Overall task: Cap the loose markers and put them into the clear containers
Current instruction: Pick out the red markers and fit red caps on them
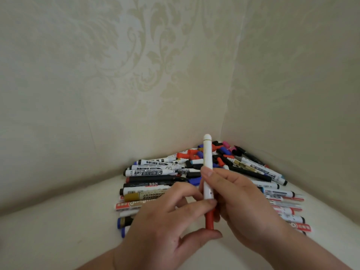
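A white marker (207, 154) stands almost upright between my hands, its rounded end pointing up. A red cap (210, 221) sits on its lower end. My right hand (241, 199) grips the white barrel with fingers and thumb curled round it. My left hand (165, 227) pinches the red cap, index finger on its upper part and thumb under its bottom. Behind them lies a pile of loose markers (155, 172), white, black and gold, in the corner. Loose caps (194, 152) in red, blue, black and pink lie at the back of the pile.
Two patterned cream walls (136, 75) meet in a corner right behind the pile. The pale surface (58, 221) stretches to the left and front. More markers (282, 199) lie to the right of my right hand. No clear container is in view.
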Tool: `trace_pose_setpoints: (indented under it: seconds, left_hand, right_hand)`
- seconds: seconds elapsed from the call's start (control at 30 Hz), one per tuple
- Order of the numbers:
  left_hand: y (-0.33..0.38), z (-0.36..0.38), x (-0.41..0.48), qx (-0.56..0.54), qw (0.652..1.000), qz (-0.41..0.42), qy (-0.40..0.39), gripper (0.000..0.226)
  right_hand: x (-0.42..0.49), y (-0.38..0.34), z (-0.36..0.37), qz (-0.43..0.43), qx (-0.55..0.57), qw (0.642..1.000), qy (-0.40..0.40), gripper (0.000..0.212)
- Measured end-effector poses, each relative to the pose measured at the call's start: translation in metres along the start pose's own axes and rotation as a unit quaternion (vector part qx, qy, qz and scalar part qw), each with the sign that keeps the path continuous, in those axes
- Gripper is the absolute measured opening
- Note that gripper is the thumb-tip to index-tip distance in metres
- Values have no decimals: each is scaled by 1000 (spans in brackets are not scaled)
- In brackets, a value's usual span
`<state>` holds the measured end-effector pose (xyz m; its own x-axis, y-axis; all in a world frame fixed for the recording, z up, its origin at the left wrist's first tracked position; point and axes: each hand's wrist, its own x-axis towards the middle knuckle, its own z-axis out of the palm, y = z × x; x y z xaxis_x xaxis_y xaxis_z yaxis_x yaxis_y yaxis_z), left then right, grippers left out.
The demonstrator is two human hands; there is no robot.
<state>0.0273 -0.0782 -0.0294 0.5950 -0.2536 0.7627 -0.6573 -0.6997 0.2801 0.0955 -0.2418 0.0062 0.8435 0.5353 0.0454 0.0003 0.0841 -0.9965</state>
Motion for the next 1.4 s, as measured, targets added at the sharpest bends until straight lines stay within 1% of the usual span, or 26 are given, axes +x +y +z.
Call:
trace_pose_setpoints:
  seconds: [0.13, 0.23, 0.3, 0.37, 0.43, 0.53, 0.67, 0.73, 0.8, 0.87, 0.93, 1.0, 1.03, 1.07, 1.13, 1.2, 1.3, 1.4]
  left_hand:
    - [3, -1, -1, 22, 999, -26, -31, 42]
    - [3, -2, -2, 37, 998, -36, -44, 36]
    - [2, -1, -2, 40, 997, -44, -46, 29]
    - [0, 0, -2, 32, 997, -65, -41, 27]
    - [-2, 1, -3, 18, 995, -87, -43, 24]
    - [-2, 2, -4, 5, 993, -102, -53, 19]
    - [0, 3, -2, 8, 991, -123, -56, 30]
    - [-3, 1, -1, 0, 991, -131, -40, 31]
    - [-7, -1, 0, -2, 987, -161, -19, 32]
    - [-8, -3, 1, -4, 976, -220, -2, 30]
    - [-10, -6, 3, -20, 965, -263, 2, 27]
    - [-10, -15, 6, 20, 965, -260, -13, 28]
    - [-9, -22, 8, 45, 967, -250, -31, 30]
    - [-8, -31, 9, 55, 966, -249, -49, 31]
    - [-4, -47, 10, 26, 960, -270, -71, 34]
    - [0, -58, 7, -19, 953, -292, -74, 34]
    - [6, -61, -11, -42, 945, -318, -60, 32]
    - [6, -62, -36, -37, 933, -353, -53, 28]
  right_hand:
    - [2, 2, -3, 2, -9, 1000, -2, 42]
    - [4, 2, -8, 12, -23, 1000, 3, 41]
    - [5, -1, -12, 8, -33, 999, 13, 35]
    - [7, -4, -18, -1, -28, 999, 40, 24]
    - [10, -8, -26, -7, -12, 997, 72, 18]
    - [12, -9, -32, 2, -7, 996, 87, 23]
    - [14, -5, -31, 12, 2, 995, 100, 36]
    - [15, -3, -28, 19, 19, 995, 100, 33]
    - [17, 0, -31, 6, 37, 993, 110, 25]
    - [18, 1, -36, -19, 47, 991, 121, 16]
    - [17, -2, -44, -39, 38, 994, 96, 9]
    - [13, -7, -53, -42, -19, 998, 30, 8]
    - [11, -9, -57, -41, -82, 996, -8, 11]
    - [9, -10, -60, -40, -164, 985, -40, 14]
    - [8, -9, -62, -37, -318, 945, -71, 19]
    - [7, -7, -56, -47, -410, 907, -82, 22]
    - [4, -2, -44, -100, -471, 870, -107, 29]
    - [1, 1, -39, -130, -493, 851, -127, 21]
